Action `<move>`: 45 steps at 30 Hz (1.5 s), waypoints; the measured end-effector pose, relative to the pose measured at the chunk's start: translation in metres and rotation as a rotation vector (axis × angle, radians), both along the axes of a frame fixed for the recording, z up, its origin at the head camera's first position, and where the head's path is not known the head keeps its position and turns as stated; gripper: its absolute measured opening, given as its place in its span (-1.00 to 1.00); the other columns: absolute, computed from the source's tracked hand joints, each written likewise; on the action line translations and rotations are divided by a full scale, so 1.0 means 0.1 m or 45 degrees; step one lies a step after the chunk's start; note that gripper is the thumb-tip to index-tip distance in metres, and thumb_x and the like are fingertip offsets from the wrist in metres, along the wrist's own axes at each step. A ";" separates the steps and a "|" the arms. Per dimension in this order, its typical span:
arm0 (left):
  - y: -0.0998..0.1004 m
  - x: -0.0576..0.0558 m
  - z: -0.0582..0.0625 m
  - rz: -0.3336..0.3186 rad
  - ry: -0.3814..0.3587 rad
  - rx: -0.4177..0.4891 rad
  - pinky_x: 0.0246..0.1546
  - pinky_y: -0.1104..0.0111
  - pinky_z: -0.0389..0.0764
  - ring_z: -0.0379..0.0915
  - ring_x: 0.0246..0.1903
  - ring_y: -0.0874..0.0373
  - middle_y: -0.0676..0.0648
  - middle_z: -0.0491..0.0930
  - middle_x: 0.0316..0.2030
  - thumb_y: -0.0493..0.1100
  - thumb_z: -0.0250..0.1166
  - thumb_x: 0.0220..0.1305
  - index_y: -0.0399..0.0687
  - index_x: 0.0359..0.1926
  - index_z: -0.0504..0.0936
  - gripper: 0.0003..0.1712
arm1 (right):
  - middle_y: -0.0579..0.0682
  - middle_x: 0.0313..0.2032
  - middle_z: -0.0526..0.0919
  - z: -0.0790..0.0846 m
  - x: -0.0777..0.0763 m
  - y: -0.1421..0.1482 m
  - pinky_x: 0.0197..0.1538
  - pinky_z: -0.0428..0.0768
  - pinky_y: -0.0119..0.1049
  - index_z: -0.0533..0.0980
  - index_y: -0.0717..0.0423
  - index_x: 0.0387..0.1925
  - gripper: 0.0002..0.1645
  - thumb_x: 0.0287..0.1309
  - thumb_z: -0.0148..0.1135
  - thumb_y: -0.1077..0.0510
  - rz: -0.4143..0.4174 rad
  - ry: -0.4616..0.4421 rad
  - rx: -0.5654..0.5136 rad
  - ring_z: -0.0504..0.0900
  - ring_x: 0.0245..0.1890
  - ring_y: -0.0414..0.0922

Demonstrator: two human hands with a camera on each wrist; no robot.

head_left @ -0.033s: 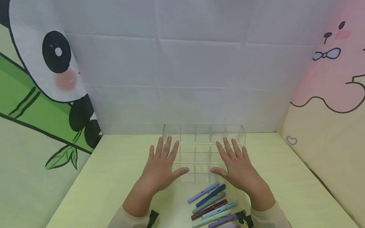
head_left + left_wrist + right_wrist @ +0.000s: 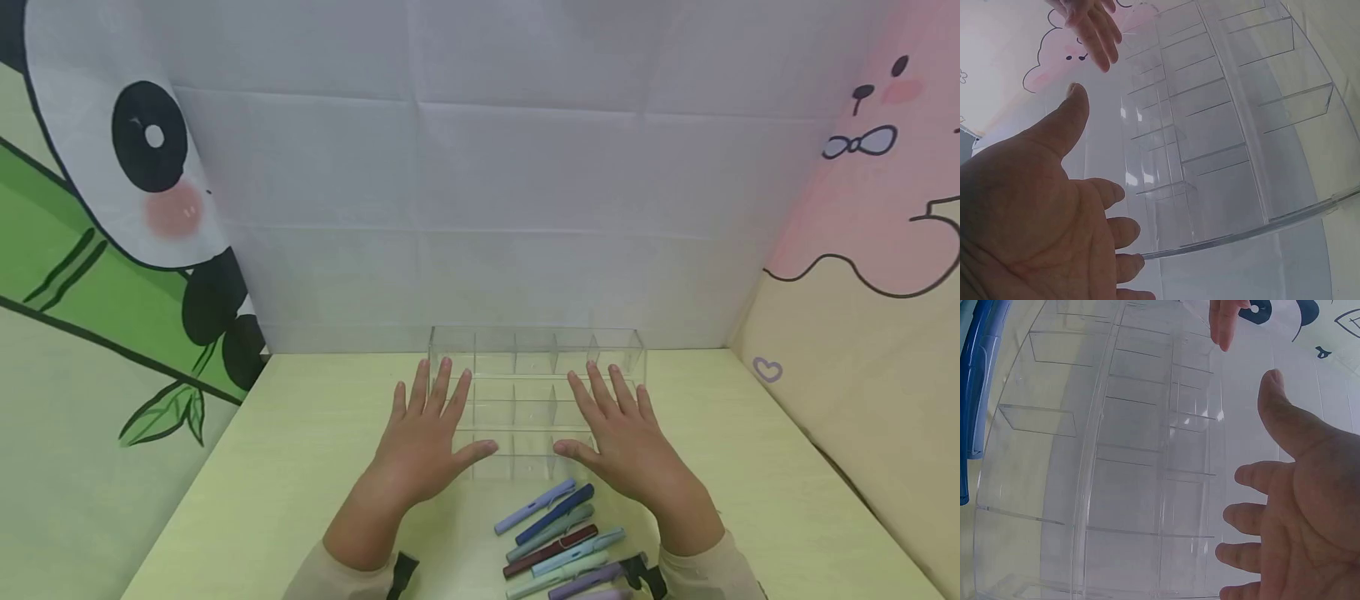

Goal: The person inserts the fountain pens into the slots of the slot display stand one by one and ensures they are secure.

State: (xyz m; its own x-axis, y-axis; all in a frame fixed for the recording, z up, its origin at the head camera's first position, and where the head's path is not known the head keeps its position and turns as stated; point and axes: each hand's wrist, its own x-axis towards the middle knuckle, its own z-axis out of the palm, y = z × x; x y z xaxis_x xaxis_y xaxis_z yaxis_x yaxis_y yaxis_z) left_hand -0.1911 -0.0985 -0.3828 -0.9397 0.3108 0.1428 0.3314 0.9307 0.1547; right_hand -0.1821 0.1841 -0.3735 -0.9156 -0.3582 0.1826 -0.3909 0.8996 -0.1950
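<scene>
My left hand (image 2: 417,446) is spread flat over the left part of a clear tiered organizer (image 2: 533,412), holding nothing. Over its right part, my right hand (image 2: 628,442) has its fingers straight and apart, also with nothing in it. The thumbs point toward each other across a gap. Thin dividers split the organizer's stepped tiers into small compartments, which show in both wrist views. Between the forearms lies a slanted row of several capped pens: a lavender pen (image 2: 535,507), a dark blue pen (image 2: 555,514), a dark red pen (image 2: 551,551), a light blue pen (image 2: 577,552) and others.
A pale yellow table (image 2: 300,467) carries everything. White cloth (image 2: 525,167) hangs behind the organizer, with a panda print at left and a pink animal print (image 2: 862,192) at right. Black straps (image 2: 402,575) show at the wrists. The nearest pens run off the lower frame edge.
</scene>
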 end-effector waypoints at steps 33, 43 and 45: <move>-0.57 -0.65 -0.35 -0.192 -0.750 1.167 0.11 -0.06 0.55 -0.13 0.51 -0.13 0.21 -0.51 0.53 0.00 0.13 0.47 0.77 0.42 -0.49 0.01 | 0.02 -0.12 0.70 -0.15 -0.11 0.03 -0.24 0.61 -0.08 0.62 0.06 -0.04 -0.67 0.12 0.40 0.21 -0.006 -0.693 0.124 0.66 -0.32 -0.05; -0.55 -0.62 -0.39 -0.173 -0.741 1.173 0.09 -0.08 0.56 -0.11 0.50 -0.18 0.13 -0.42 0.56 -0.04 0.09 0.49 0.92 0.38 -0.43 -0.04 | -0.03 -0.34 0.61 -0.44 -0.10 -0.08 -0.55 0.55 -0.20 0.55 0.04 -0.36 -0.78 0.18 0.21 0.43 -0.029 -0.660 0.214 0.52 -0.52 -0.05; -0.54 -0.62 -0.39 -0.177 -0.746 1.179 0.10 -0.07 0.56 -0.12 0.50 -0.17 0.17 -0.44 0.55 -0.05 0.09 0.49 0.92 0.38 -0.43 -0.03 | -0.07 -0.47 0.54 -0.48 -0.10 -0.09 -0.54 0.53 -0.21 0.47 0.00 -0.49 -0.75 0.17 0.24 0.38 -0.015 -0.586 0.291 0.48 -0.54 -0.08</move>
